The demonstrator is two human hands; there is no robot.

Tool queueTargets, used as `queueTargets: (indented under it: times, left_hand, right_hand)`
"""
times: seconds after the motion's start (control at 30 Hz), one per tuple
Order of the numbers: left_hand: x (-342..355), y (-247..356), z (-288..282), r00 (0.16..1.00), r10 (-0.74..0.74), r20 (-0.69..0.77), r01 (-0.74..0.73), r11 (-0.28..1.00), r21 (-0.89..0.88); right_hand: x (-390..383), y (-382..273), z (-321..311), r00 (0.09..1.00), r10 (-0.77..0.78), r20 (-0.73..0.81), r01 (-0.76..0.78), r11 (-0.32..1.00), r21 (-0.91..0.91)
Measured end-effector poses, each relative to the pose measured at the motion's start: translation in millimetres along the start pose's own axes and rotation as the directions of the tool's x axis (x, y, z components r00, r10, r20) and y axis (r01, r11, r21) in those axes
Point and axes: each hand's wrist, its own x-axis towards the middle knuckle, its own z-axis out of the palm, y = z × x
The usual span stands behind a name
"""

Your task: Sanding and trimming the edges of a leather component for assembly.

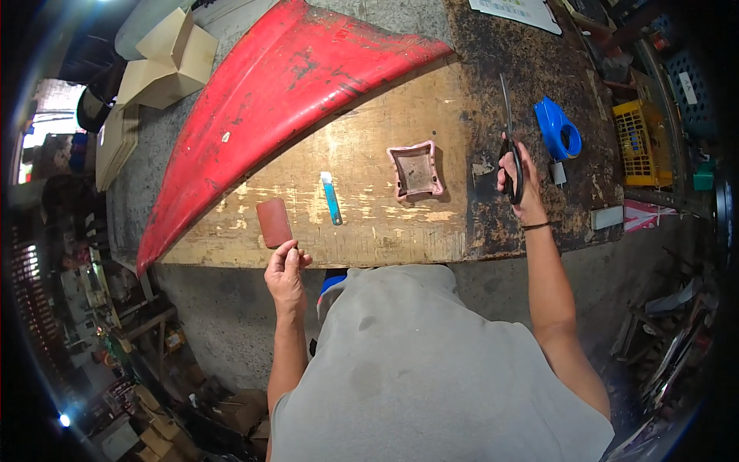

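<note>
On the desk (431,240), the panel (277,100) lay behind the card (274,222) in the left hand (287,273) and the cutter (332,202) to the card's right, while the dish (416,172) sat between that cutter and the scissors (518,175) in the right hand (527,183), with the crate (635,145) beyond the desk's right edge.

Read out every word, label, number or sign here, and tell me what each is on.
White sheet at the top right: print too small to read.
Slim blue tool: markings too small to read.
White tag on the blue crate: a marking, left unquoted.
Scissors, red-brown piece: none readable.
</note>
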Motion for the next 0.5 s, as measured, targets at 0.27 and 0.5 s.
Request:
queueTargets:
  times: [0.27,0.5]
  left_hand:
    - [43.0,17.0,-12.0,0.985,-0.024,0.173,0.057,0.980,-0.189]
    - [82.5,36.8,-8.5,0.872,0.032,0.489,0.292,0.766,-0.572]
  right_hand:
    - [-55.9,-49.8,49.0,0.982,-0.124,0.142,0.086,0.964,0.250]
    - [-106.9,-124.9,158.7,0.758,-0.331,0.562,0.641,0.222,-0.735]
